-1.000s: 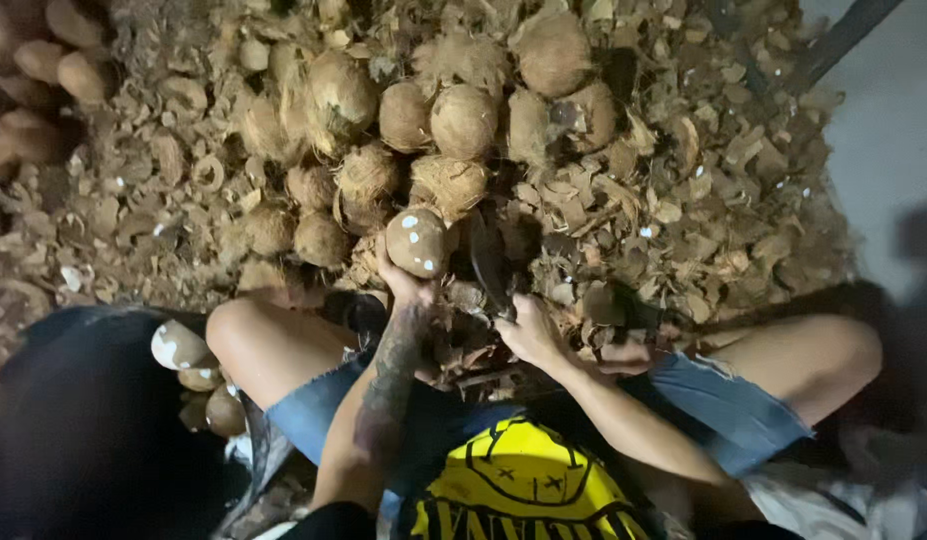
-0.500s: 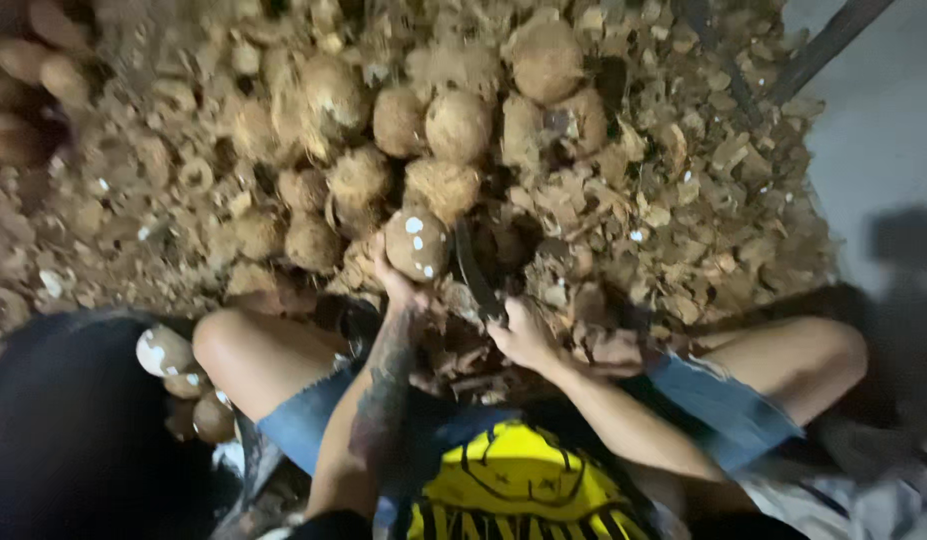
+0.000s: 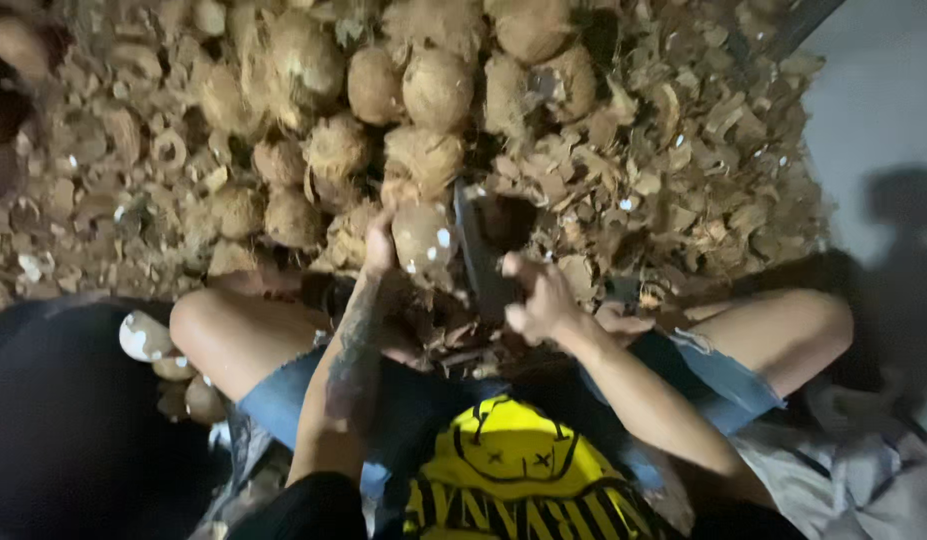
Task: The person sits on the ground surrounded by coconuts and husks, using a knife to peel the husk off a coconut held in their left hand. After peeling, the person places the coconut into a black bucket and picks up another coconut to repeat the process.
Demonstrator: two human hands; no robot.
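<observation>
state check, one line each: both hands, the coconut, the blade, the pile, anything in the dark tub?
left hand: shut on coconut, steadying it
coconut: partly husked, white patches showing
right hand: shut on blade handle
blade: beside the coconut, contact unclear
coconut pile: unpeeled, heaped
dark tub: peeled pieces at its rim

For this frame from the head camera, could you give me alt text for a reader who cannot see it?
Seen from above, a seated person's left hand steadies a brown coconut while the right hand grips a dark blade beside it. A pile of coconuts and husk scraps lies in front of their knees.
</observation>
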